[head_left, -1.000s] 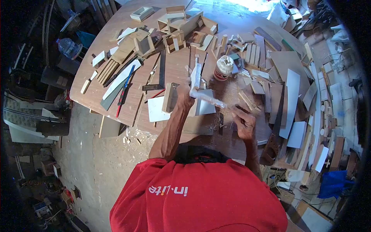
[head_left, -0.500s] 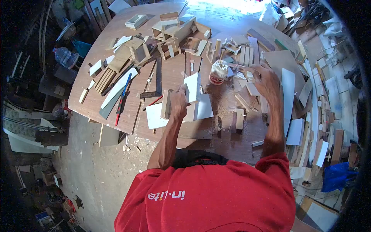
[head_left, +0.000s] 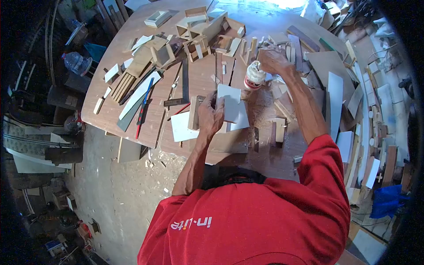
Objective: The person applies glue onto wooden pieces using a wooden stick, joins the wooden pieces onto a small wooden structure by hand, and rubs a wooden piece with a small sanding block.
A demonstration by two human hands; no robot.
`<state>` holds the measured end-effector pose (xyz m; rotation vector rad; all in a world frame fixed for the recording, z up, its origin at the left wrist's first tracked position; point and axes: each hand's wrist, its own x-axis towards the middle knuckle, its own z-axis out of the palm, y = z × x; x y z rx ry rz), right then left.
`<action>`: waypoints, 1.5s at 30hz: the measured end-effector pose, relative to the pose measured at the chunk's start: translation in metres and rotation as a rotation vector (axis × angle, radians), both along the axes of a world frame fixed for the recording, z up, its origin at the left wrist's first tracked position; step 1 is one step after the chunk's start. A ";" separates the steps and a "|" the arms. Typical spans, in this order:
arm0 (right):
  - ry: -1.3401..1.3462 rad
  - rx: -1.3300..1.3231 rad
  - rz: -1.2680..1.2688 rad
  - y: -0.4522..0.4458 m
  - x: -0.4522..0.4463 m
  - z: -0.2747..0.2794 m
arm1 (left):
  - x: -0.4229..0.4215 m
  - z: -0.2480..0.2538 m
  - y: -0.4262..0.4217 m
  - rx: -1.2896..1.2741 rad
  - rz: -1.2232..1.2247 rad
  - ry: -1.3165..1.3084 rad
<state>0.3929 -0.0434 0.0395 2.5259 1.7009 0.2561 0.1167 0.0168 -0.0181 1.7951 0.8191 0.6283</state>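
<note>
My left hand is closed on the edge of a small white-faced board, tilted up over the table. A short wooden block stands beside this hand, and a white panel lies beneath. My right hand is just behind and right of a jar with a red and white label and white paste heaped around its top. Its fingers are drawn together, and what they hold is hidden.
Small wooden boxes and offcuts crowd the table's far side. A black try square and a red-and-black tool lie to the left. Wood strips are stacked along the right. Shavings litter the floor.
My right hand has moved left and away from me, from among the offcuts to the jar. The board in my left hand has turned to show more of its white face.
</note>
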 end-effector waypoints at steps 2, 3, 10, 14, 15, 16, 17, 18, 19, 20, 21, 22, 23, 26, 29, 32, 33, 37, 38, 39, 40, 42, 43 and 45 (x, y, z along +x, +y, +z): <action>-0.074 0.163 0.079 -0.007 -0.008 -0.018 | -0.004 -0.009 0.005 0.116 -0.048 0.037; -0.114 0.247 0.115 -0.012 -0.013 -0.024 | -0.007 -0.004 0.004 0.113 -0.052 0.049; 0.618 0.763 0.013 -0.075 -0.105 -0.025 | -0.012 0.002 -0.009 0.555 -0.040 0.245; 0.806 0.759 -0.152 -0.102 -0.138 -0.089 | -0.012 -0.008 -0.019 0.704 -0.030 0.267; 0.885 0.733 -0.193 -0.106 -0.142 -0.099 | -0.013 -0.010 -0.020 0.717 -0.036 0.292; 0.964 0.703 -0.232 -0.110 -0.145 -0.107 | -0.013 -0.011 -0.023 0.717 -0.040 0.298; 0.969 0.703 -0.234 -0.111 -0.146 -0.113 | -0.012 -0.012 -0.025 0.713 -0.037 0.304; 0.960 0.660 -0.277 -0.113 -0.147 -0.116 | -0.011 -0.013 -0.028 0.709 -0.032 0.309; 0.952 0.616 -0.320 -0.114 -0.149 -0.118 | -0.012 -0.014 -0.030 0.707 -0.033 0.314; 0.955 0.615 -0.320 -0.114 -0.149 -0.121 | -0.012 -0.015 -0.033 0.682 -0.031 0.362; 0.950 0.618 -0.317 -0.114 -0.148 -0.124 | -0.011 -0.016 -0.034 0.657 -0.029 0.407; 0.945 0.621 -0.313 -0.114 -0.147 -0.125 | -0.011 -0.019 -0.035 0.656 -0.030 0.408; 0.946 0.620 -0.314 -0.115 -0.147 -0.126 | -0.012 -0.024 -0.035 0.665 -0.028 0.402; 0.917 0.643 -0.276 -0.115 -0.146 -0.125 | -0.011 -0.026 -0.038 0.664 -0.028 0.420; 0.981 0.592 -0.322 -0.117 -0.146 -0.125 | -0.009 -0.030 -0.041 0.678 -0.015 0.424; 0.906 0.654 -0.225 -0.119 -0.144 -0.137 | -0.010 -0.035 -0.044 0.728 0.001 0.424; 0.920 0.627 -0.242 -0.119 -0.144 -0.134 | -0.009 -0.036 -0.045 0.753 0.000 0.440; 0.921 0.582 -0.257 -0.115 -0.146 -0.127 | -0.008 -0.037 -0.046 0.759 -0.001 0.460; 0.922 0.580 -0.255 -0.113 -0.146 -0.128 | -0.007 -0.038 -0.045 0.748 -0.002 0.461; 0.952 0.608 -0.220 -0.110 -0.145 -0.129 | -0.007 -0.034 -0.046 0.737 -0.003 0.462; 0.983 0.635 -0.184 -0.106 -0.145 -0.129 | -0.008 -0.030 -0.046 0.736 0.000 0.464; 0.992 0.645 -0.185 -0.096 -0.147 -0.126 | -0.013 -0.018 -0.051 0.741 0.018 0.383; 1.002 0.654 -0.189 -0.091 -0.147 -0.125 | -0.020 -0.015 -0.052 0.739 0.021 0.386; 0.998 0.639 -0.141 -0.079 -0.143 -0.137 | -0.043 -0.008 -0.054 0.662 -0.004 0.345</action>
